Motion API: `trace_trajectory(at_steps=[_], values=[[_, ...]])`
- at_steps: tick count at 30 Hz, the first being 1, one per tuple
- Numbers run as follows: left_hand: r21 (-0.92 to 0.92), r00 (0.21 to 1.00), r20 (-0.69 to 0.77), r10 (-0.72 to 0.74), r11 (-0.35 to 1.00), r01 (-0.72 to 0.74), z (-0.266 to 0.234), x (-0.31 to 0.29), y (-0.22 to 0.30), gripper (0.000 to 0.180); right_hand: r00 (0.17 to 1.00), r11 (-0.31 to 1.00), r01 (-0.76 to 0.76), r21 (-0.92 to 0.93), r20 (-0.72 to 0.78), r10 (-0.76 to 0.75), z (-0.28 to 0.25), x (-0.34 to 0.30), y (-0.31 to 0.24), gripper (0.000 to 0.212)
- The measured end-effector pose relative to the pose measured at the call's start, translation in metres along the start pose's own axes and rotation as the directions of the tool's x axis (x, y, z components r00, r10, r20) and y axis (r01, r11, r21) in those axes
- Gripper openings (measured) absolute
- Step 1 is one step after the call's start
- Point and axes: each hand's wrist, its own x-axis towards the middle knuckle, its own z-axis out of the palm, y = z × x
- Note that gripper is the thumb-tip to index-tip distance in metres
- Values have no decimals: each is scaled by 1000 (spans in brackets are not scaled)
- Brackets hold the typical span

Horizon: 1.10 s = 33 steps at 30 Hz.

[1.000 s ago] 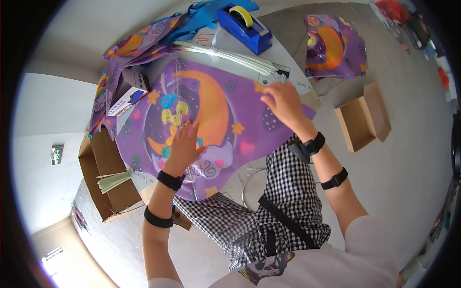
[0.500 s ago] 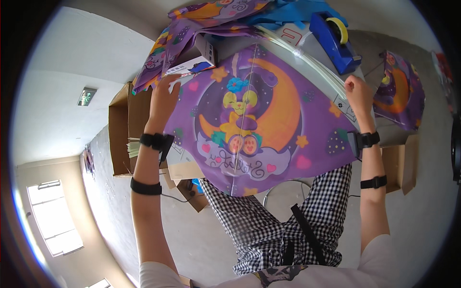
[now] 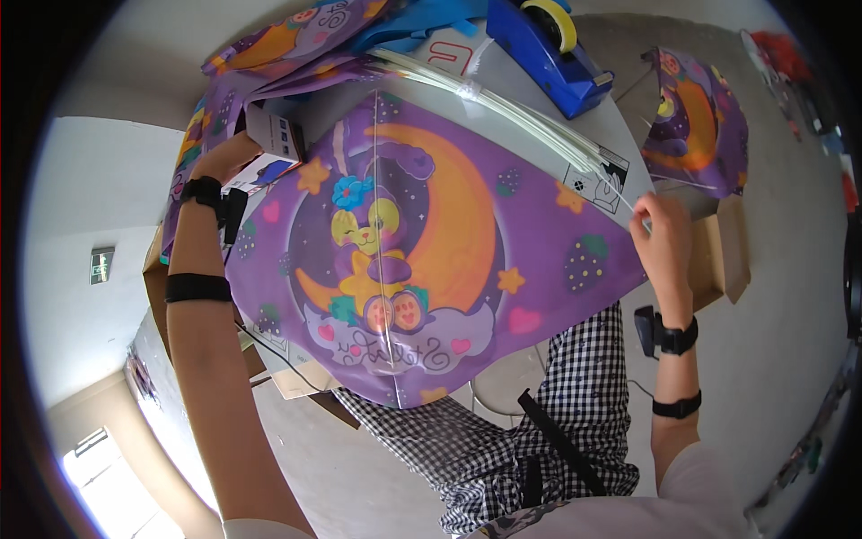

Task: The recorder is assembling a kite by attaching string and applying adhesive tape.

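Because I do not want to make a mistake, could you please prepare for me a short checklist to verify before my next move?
1. Sheet spread out: ok, its moon picture is uncovered.
2. Rod along its middle: ok, it runs from top to bottom.
3. Left hand on the sheet: not ok, it is at the box.
4. Left hand's hold: cannot tell, the fingertips are hidden.
5. Right hand on a stick: ok, its end seems pinched.
6. Tape in the dispenser: ok, a yellow roll.
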Motion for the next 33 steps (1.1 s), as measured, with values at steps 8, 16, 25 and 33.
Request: trace_trajectory(at_steps=[8,16,25,33], values=[[47,948,-244,204,979,-198,23,1,-29,38,965,964,-227,138,164,204,-34,-79,24,13],[47,927,-353,124,992,-115,24,37,-107,37,924,896,-356,265,246,294,-39,-108,27,9],[36,865,-499,-49,996,77,30,73,-155,37,873,883,-429,188,336,353,-34,-121,18,12],[550,954,-247,-169,786,281,10,83,-205,39,874,889,-415,192,355,332,-31,-126,15,13]])
